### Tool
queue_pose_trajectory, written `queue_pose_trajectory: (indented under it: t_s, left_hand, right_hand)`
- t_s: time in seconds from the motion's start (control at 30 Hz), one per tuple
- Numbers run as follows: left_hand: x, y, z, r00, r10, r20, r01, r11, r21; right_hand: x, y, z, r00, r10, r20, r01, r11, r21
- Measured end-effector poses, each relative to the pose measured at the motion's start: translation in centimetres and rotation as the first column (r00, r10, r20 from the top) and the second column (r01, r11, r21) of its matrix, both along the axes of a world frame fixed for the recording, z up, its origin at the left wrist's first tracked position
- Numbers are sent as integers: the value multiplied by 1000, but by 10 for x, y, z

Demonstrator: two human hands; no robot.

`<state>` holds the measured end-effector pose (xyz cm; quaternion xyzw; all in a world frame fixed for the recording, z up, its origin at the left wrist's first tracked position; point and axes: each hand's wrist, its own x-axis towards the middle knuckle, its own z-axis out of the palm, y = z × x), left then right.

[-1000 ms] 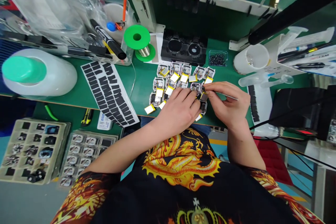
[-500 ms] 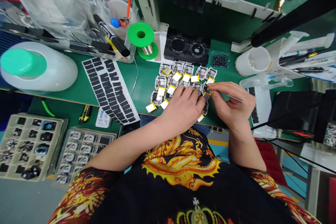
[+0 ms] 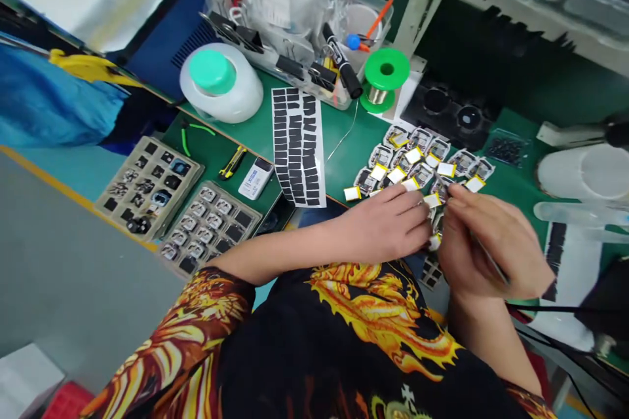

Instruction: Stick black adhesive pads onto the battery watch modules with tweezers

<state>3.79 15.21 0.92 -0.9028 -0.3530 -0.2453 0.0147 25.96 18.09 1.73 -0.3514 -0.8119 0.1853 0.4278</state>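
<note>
Small open watch-like housings [image 3: 462,162] with circuit parts inside lie grouped on the green bench. Several white pouch batteries with yellow edges [image 3: 446,169] sit on or beside them. My left hand [image 3: 393,226] rests at the near side of the group, palm down, its fingers bent and pressed together; whatever lies under the fingertips is hidden. Thin metal tweezers [image 3: 495,267] are pinched in my right hand [image 3: 491,242]. Their tip reaches the housings at the group's right side, close to a battery [image 3: 432,200]; exact contact is blurred.
A sticker sheet [image 3: 297,144], a solder spool [image 3: 387,72] and a white bottle [image 3: 221,95] stand left of the group. Behind are a black fixture [image 3: 445,108] and a screw tray [image 3: 508,147]. Parts trays [image 3: 150,186] and a cutter [image 3: 232,162] lie lower left.
The view has swung left, so the bench items appear further right. My left fingers have drawn back toward the near edge of the group; my right hand still holds the tweezers.
</note>
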Motion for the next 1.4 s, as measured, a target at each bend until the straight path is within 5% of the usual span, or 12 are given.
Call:
queue_pose_trajectory:
  t_s: [0.1, 0.3, 0.43, 0.77, 1.03, 1.4]
  left_hand:
    - [-45, -25, 1, 985, 102, 137, -102, 995, -8]
    - [-135, -42, -10, 862, 456, 222, -444, 890, -104]
    - [-166, -38, -21, 808, 543, 230, -521, 840, -154]
    - [-175, -32, -25, 816, 499, 293, -479, 866, -142]
    - [-178, -36, -28, 808, 501, 309, -478, 865, -153]
    - [-177, -35, -27, 813, 482, 327, -457, 876, -155]
  right_hand:
    - [-37, 1, 3, 996, 67, 61, -77, 978, 194]
    - [-104, 3, -7, 966, 234, 111, -251, 952, 176]
    - [-130, 7, -18, 959, 243, 145, -268, 945, 188]
    - [-150, 11, -38, 944, 247, 217, -287, 941, 178]
    - [-155, 11, -43, 943, 221, 248, -296, 898, 325]
    - [-158, 10, -46, 944, 196, 266, -282, 899, 336]
